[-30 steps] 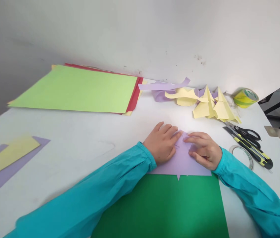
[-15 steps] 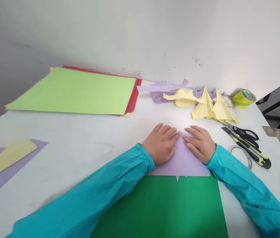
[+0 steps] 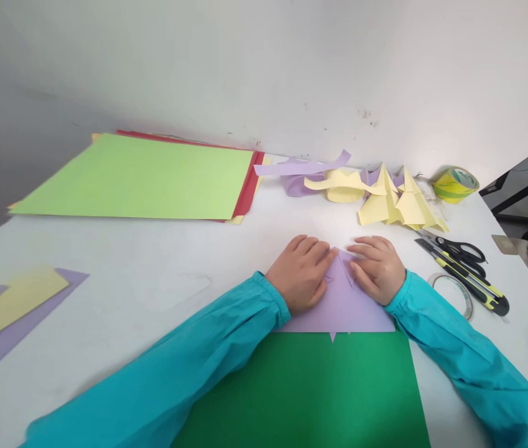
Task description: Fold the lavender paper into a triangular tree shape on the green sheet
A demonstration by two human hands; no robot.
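A folded sheet of purple paper [image 3: 327, 317] lies with its point away from me, over the top of a dark green sheet [image 3: 324, 386]. My left hand [image 3: 301, 274] rests on its left slope, fingers stretched out, the index fingertip pressing near the point. On the other slope my right hand [image 3: 376, 267] has its thumb and index finger at the paper's edge, seemingly pinching it. Small folded creases or flaps show between the hands, and a tiny purple tip pokes out below the bottom edge. Both hands cover parts of the slopes.
A light green sheet [image 3: 137, 180] tops a paper stack at the back left. Purple and yellow pieces [image 3: 16, 305] lie at left. Along the wall stand folded yellow paper cones [image 3: 399, 199] and yellow tape [image 3: 455, 183]. Scissors [image 3: 460, 249], a box cutter [image 3: 469, 280] and a tape roll [image 3: 453, 295] lie right.
My right fingers have drawn back slightly from the paper's point and curled more, with the thumb lower on the edge. My left hand stays nearly where it was. The view has shifted slightly.
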